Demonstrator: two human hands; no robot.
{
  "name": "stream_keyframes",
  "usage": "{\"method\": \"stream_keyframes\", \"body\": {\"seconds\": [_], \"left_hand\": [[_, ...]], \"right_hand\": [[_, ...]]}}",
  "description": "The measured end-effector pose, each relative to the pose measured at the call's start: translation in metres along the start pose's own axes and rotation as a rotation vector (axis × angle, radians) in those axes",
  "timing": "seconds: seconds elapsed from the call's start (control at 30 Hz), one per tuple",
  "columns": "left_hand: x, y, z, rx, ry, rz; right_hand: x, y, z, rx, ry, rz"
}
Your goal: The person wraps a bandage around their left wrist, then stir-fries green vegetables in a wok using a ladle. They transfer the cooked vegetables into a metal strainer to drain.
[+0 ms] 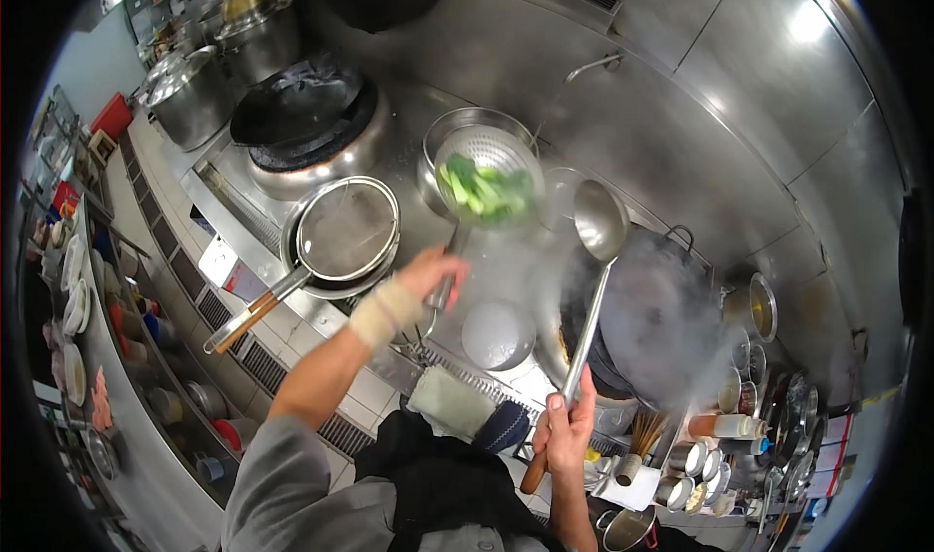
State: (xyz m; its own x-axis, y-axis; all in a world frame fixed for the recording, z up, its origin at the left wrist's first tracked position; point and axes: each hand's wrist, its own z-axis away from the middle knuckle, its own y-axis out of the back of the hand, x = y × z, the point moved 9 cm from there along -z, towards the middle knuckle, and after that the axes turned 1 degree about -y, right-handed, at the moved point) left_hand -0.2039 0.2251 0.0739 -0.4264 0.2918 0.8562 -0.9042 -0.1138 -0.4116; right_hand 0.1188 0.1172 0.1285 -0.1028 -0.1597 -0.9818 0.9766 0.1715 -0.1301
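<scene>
My left hand (436,278), with a beige wrap around its wrist, grips the handle of a perforated metal strainer ladle (467,140). Green leafy vegetables (485,187) lie in its bowl, partly blurred, over or beside a round steel pot (430,169). My right hand (565,424) is closed around the handle of a long steel ladle (602,224), whose handle ends in wood. The ladle's bowl looks empty and sits above the rim area of a steaming wok (649,311). Steam hides much of the wok's inside.
A fine-mesh strainer (349,227) rests on a pot at the left. Behind it a dark wok (299,107) sits on its burner. A water spout (592,67) juts from the back wall. Folded cloths (452,404) hang at the front edge. Seasoning containers (686,457) and a bamboo brush (642,435) stand at the right.
</scene>
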Motion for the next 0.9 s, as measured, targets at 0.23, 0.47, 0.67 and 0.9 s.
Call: {"method": "stream_keyframes", "body": {"seconds": [0.23,0.47,0.67,0.9], "left_hand": [[0.028,0.091,-0.163,-0.005,0.217,0.269],[0.014,0.075,-0.202,0.176,0.271,0.725],[0.024,0.075,-0.186,0.203,0.282,0.755],[0.029,0.107,-0.201,0.172,0.200,0.562]], "right_hand": [[0.037,-0.016,0.028,-0.010,-0.088,-0.061],[0.040,-0.005,0.033,0.075,-0.151,-0.050],[0.053,-0.002,0.031,0.104,-0.192,-0.046],[0.061,-0.014,0.009,0.063,-0.226,-0.071]]}}
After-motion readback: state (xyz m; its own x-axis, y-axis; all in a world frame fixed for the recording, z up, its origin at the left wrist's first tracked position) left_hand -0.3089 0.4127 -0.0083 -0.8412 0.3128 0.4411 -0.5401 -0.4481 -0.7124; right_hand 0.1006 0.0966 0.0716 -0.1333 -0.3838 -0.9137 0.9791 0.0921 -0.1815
